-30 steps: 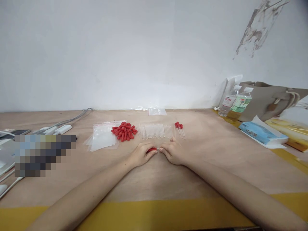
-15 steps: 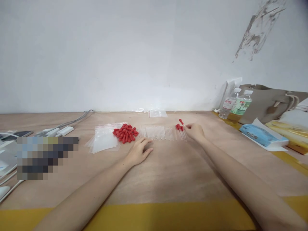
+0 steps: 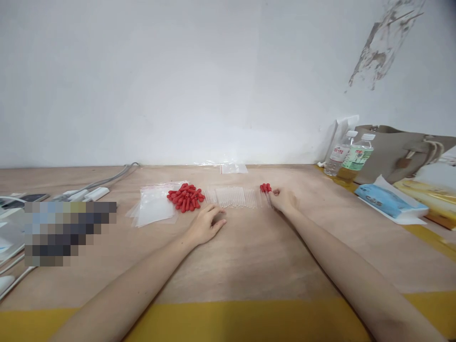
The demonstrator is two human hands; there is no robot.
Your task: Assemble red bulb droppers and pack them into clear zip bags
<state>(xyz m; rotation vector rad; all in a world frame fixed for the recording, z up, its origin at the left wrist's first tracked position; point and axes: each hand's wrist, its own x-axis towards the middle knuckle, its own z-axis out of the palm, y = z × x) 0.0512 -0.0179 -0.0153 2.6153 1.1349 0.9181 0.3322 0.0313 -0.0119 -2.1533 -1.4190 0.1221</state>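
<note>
The fingers of the right hand (image 3: 284, 200) are curling loosely, their tips touching the small group of clear droppers with red rubber caps (image 3: 266, 191) that is lying on the table; whether they are pinching one cannot be told. The left hand (image 3: 205, 224) is resting palm down, fingers slack and slightly spread, gripping nothing, its tips just before the near edge of a row of clear thin glass tubes (image 3: 232, 196). That row is lying between the capped droppers on the right and a heap of loose red rubber caps (image 3: 185, 196) on the left. Beside the heap, clear plastic zip bags (image 3: 152, 208) are sitting in a flat stack. All of this is lying on the pale brown wooden table (image 3: 249, 256). Farther right, well apart, two clear plastic water bottles (image 3: 351, 153) are standing near the wall.
</note>
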